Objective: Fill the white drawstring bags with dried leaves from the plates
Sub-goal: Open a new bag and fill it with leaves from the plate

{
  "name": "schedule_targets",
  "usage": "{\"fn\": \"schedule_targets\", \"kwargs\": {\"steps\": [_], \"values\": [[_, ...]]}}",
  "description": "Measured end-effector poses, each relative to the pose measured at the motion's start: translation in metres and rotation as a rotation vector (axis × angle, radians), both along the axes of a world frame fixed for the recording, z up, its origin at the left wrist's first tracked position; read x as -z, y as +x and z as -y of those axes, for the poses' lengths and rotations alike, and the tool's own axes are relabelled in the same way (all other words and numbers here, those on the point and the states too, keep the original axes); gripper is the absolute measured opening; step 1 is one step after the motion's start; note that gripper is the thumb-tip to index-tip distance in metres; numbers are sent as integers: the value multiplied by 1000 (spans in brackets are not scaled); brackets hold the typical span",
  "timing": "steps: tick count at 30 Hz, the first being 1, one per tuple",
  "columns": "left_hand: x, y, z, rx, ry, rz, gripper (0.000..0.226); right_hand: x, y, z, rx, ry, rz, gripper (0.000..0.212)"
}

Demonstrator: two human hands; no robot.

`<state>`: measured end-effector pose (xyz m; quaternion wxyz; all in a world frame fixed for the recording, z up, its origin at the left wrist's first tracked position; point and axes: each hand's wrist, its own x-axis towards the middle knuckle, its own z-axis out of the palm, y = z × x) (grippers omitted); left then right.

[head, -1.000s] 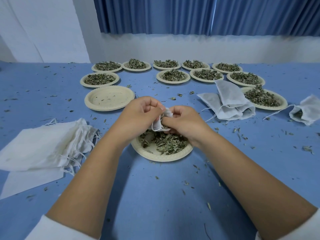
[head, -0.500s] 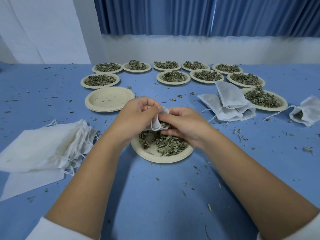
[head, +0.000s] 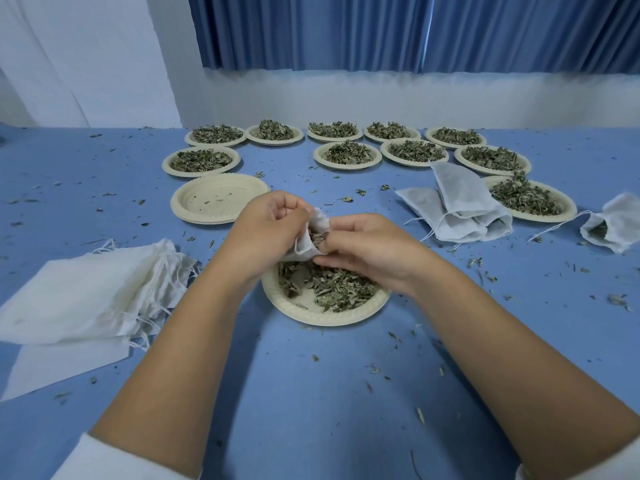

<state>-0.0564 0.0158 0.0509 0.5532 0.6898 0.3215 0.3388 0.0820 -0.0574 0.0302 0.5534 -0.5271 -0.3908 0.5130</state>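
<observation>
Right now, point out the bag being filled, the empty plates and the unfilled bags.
bag being filled [head: 304,244]: head view, cloth beside its mouth.
empty plates [head: 218,202]: head view, bare centre.
unfilled bags [head: 86,292]: head view, top bag's cloth.

Single head-worn wide-angle view looked forward and down across the flat blue desk [head: 311,393], close over its near part, facing the pleated blue curtain [head: 346,29] beyond.

A bag [head: 308,241] is hanging over the near plate [head: 325,317]. Empty bags [head: 86,292] are lying left of it, filled bags [head: 457,209] right, more plates [head: 347,167] behind.
</observation>
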Motion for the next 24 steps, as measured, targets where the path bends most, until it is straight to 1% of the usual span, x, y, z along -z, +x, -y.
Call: {"fn": "schedule_targets", "kwargs": {"steps": [1, 3, 4, 7, 9, 12, 14, 17, 19, 24], "values": [[0, -1, -1, -8, -6, 7, 14, 0, 1, 0, -12, 11, -11, 22], [-1, -1, -1, 6, -24, 21, 13, 1, 1, 0, 37, 23, 19, 34], [-2, -1, 0, 25, -31, 26, 13, 2, 0, 0, 73, 29, 34, 34], [-3, 0, 5, 89, -41, 17, 17, 3, -1, 0, 143, 64, 95, 16], [-3, 0, 8, 131, -49, 11, 18, 3, -1, 1, 185, 78, 188, 13], [-3, 0, 8, 150, -18, -21, 18, 5, -4, 1, 227, 69, 409, 10], [-2, 0, 6, 107, -6, -22, 17, 4, -4, 2, 208, 53, 446, 10], [-1, -1, 1, 34, 3, -5, 16, 0, 2, 2, 114, -10, 348, 13], [-1, -2, -1, 13, -1, 8, 16, -3, 5, 3, 62, -38, 230, 18], [-1, -3, -2, -3, 8, 10, 14, -11, 6, 5, 14, -22, -34, 10]]}}
